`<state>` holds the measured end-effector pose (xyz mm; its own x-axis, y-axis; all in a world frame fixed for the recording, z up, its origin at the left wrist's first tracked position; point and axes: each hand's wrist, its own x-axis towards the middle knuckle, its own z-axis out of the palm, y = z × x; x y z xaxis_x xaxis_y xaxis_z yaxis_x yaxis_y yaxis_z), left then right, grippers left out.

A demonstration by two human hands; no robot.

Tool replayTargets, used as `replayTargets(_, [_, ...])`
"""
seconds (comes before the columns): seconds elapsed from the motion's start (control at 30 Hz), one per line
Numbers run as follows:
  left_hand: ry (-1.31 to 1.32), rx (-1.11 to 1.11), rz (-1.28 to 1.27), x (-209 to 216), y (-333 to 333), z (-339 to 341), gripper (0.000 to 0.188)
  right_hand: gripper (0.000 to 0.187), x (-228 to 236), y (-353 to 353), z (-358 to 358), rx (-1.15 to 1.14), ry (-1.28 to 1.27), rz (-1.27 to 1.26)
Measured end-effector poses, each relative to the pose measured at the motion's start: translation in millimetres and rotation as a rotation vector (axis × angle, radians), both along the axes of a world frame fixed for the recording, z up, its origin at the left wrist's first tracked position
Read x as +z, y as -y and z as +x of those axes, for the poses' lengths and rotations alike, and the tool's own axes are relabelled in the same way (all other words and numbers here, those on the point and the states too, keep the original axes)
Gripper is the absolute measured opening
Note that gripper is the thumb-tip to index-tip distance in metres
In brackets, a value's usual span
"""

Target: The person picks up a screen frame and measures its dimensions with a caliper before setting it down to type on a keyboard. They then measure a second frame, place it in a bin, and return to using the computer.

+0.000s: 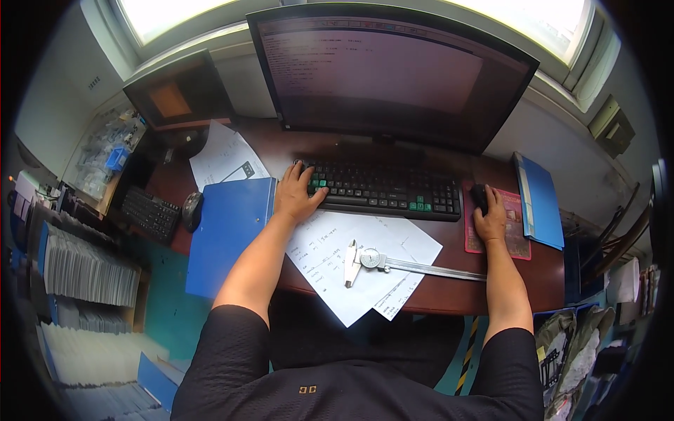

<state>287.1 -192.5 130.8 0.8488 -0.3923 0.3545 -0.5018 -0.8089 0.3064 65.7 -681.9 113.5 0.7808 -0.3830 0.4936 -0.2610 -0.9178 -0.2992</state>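
My left hand (297, 194) rests on the left end of a black keyboard (393, 188) with some green keys, its fingers spread over the keys and holding nothing. My right hand (491, 221) is wrapped over a black computer mouse (479, 196), which sits on a red mouse pad (518, 238). Between my forearms a dial caliper (370, 259) lies on handwritten paper sheets (324, 245), its long beam reaching toward my right forearm. Behind the keyboard stands a large monitor (379, 70) showing lines of text.
A blue folder (228, 224) lies beside my left forearm; another blue folder (537, 203) is at the desk's right end. Farther left are a second monitor (175, 91), a second keyboard (149, 212) and another mouse (192, 210). Stacked files (88, 274) stand at the lower left.
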Motion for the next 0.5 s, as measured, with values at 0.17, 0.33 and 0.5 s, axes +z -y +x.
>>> replayTargets(0.17, [0.191,-0.15,0.143,10,29,-12,0.05,0.065,6,0,7,-0.034,-0.007,-0.033])
replayTargets(0.33, [0.081,-0.615,0.089,22,120,-61,0.053,0.065,-2,1,10,-0.052,-0.023,-0.021])
replayTargets(0.5, [-0.023,-0.498,0.147,34,155,-91,0.064,0.064,-7,6,4,-0.04,-0.013,-0.01])
